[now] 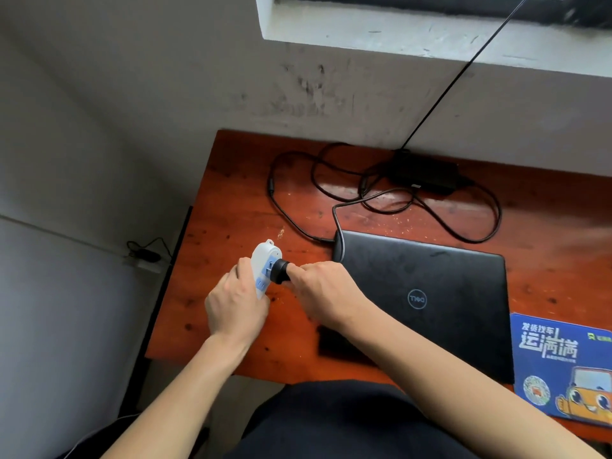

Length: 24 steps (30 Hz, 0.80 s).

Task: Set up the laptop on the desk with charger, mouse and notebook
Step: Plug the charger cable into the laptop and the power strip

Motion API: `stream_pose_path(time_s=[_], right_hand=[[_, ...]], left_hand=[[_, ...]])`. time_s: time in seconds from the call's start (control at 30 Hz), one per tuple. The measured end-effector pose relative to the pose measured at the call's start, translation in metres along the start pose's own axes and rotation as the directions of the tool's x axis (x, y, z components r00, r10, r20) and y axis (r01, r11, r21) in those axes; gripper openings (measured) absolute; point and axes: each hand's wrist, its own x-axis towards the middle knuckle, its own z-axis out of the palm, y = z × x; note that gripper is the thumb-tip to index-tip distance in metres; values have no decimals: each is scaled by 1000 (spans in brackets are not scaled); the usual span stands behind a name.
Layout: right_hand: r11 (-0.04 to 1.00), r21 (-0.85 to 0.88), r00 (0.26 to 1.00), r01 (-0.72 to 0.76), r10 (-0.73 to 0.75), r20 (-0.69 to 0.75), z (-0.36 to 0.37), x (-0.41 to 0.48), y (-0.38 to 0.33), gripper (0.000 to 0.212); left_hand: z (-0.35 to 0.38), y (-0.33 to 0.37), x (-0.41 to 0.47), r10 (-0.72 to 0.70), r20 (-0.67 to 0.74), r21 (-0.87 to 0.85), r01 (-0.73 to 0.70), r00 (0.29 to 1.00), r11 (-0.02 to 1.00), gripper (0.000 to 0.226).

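Observation:
A closed black laptop (427, 299) lies on the reddish wooden desk (231, 213). Its black charger brick (425, 172) sits at the back by the wall, and the charger cable (288, 213) loops across the desk to the laptop's rear left corner. My left hand (236, 304) grips a white power strip (263, 260) with blue sockets, held upright above the desk's left part. My right hand (323, 293) holds the charger's black plug (280, 271), whose prongs meet a socket on the strip. A blue mouse pad (563, 366) with a cartoon car lies right of the laptop.
A grey wall and a window ledge (430, 38) rise behind the desk. A thin black cord (463, 71) runs from the desk's back up toward the window. On the floor at left lies another small plug with a cord (145, 256).

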Motion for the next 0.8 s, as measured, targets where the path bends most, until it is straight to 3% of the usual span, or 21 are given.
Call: stream_pose_path(time_s=[0.13, 0.23, 0.4, 0.5, 0.6, 0.7, 0.77, 0.8], right_hand=[[997, -54, 997, 56, -53, 61, -12, 4, 2, 13], [994, -51, 992, 95, -90, 88, -16, 4, 8, 12], [987, 91, 991, 133, -135, 12, -9, -2, 20, 14], [981, 192, 999, 36, -38, 4, 0, 0, 27, 20], [986, 144, 991, -83, 66, 117, 12, 0, 40, 35], [981, 165, 987, -105, 83, 136, 10, -4, 47, 35], [976, 200, 988, -91, 64, 137, 5, -7, 51, 31], [973, 216, 989, -76, 46, 140, 1, -9, 53, 29]], left_hand=[[-5, 12, -6, 26, 11, 43, -26, 1000, 999, 57], [-7, 22, -11, -30, 50, 47, 28, 998, 999, 53], [-10, 32, -17, -140, 46, 63, 137, 989, 989, 50], [-9, 39, -14, -175, 61, 60, 171, 983, 983, 38], [-6, 41, -10, -72, 14, 21, 72, 997, 997, 42], [-6, 38, -3, -64, 53, -105, 69, 997, 992, 53], [-7, 30, 1, -83, 199, -310, 143, 976, 940, 63], [-11, 25, 4, -69, 328, -481, 229, 942, 846, 68]])
